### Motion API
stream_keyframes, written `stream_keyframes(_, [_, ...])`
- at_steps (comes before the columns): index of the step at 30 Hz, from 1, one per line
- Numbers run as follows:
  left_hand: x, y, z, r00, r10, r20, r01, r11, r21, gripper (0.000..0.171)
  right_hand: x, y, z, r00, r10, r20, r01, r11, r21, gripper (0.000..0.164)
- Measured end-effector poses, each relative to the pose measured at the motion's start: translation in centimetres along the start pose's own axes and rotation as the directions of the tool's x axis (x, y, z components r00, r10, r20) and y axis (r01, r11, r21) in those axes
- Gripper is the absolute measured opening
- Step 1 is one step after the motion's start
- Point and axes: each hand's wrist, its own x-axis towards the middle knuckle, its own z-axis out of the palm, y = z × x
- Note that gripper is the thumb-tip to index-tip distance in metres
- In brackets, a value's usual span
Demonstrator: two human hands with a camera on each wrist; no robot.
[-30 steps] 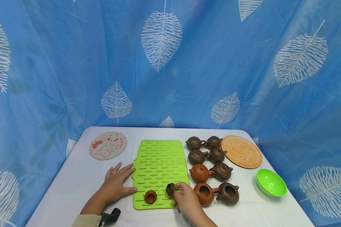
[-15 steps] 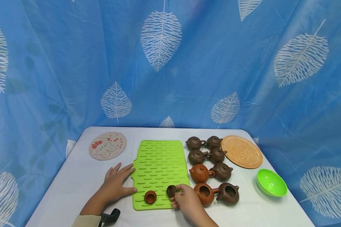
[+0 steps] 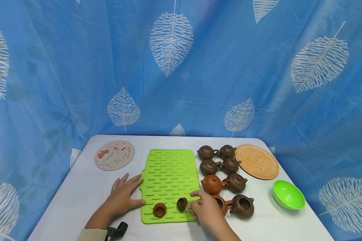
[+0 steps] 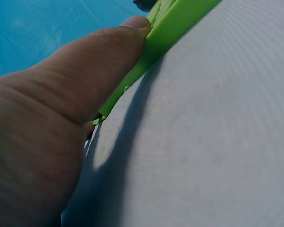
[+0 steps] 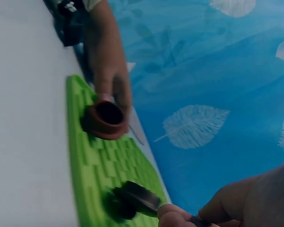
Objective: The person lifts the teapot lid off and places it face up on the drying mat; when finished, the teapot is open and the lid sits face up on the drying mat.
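Observation:
My left hand (image 3: 122,194) rests with spread fingers at the left edge of the green mat (image 3: 172,170); in the left wrist view its thumb (image 4: 104,56) touches the mat's rim. Near the mat's front edge lie two small teapot lids turned hollow side up: a reddish-brown lid (image 3: 160,210) and, to its right, a dark brown lid (image 3: 182,204) that leans to one side. Just right of the dark lid is my right hand (image 3: 208,211), index finger extended, fingertips a little apart from the lid. It partly covers a lidless reddish teapot (image 3: 223,205).
Beside that pot stands a lidless dark teapot (image 3: 242,206). Behind are several lidded dark teapots (image 3: 209,166) and a lidded reddish teapot (image 3: 212,184). To the right lie a round orange mat (image 3: 257,161) and a green bowl (image 3: 288,194). A round bear-print mat (image 3: 114,155) lies back left.
My right hand has let go of the dark brown lid, which now lies on the green mat, and has drawn slightly right. The left hand has not moved.

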Motion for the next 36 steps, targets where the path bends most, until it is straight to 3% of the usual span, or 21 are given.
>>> stream_keyframes(4, [0.0, 0.0, 0.0, 1.000, 0.002, -0.003, -0.002, 1.000, -0.003, 0.097, 0.0, -0.9, -1.2, 0.996, -0.043, -0.082, 0.036, 0.996, -0.082, 0.032])
stream_keyframes(8, [-0.1, 0.0, -0.1, 1.000, 0.009, -0.005, -0.009, 1.000, -0.003, 0.097, 0.4, -1.2, -2.2, 0.985, -0.035, -0.168, 0.010, 0.988, -0.151, 0.028])
stream_keyframes(17, [-0.1, 0.0, 0.0, 1.000, 0.007, -0.002, -0.007, 1.000, -0.001, 0.097, 1.8, -1.2, -4.9, 0.942, -0.050, -0.332, -0.027, 0.974, -0.224, 0.019])
stream_keyframes(23, [0.0, 0.0, 0.0, 1.000, 0.000, -0.004, 0.000, 1.000, 0.006, 0.097, 3.1, -0.6, -7.0, 0.917, -0.137, -0.374, 0.024, 0.956, -0.291, 0.026])
stream_keyframes(27, [0.0, 0.1, 0.0, 1.000, 0.004, -0.008, -0.004, 1.000, 0.003, 0.097, 3.9, 0.1, -8.1, 0.917, -0.162, -0.365, 0.029, 0.939, -0.343, 0.027])
stream_keyframes(36, [0.0, 0.0, 0.2, 1.000, -0.003, 0.000, 0.003, 1.000, 0.006, 0.098, 4.8, 2.3, -8.1, 0.909, -0.224, -0.352, 0.061, 0.906, -0.419, 0.025])
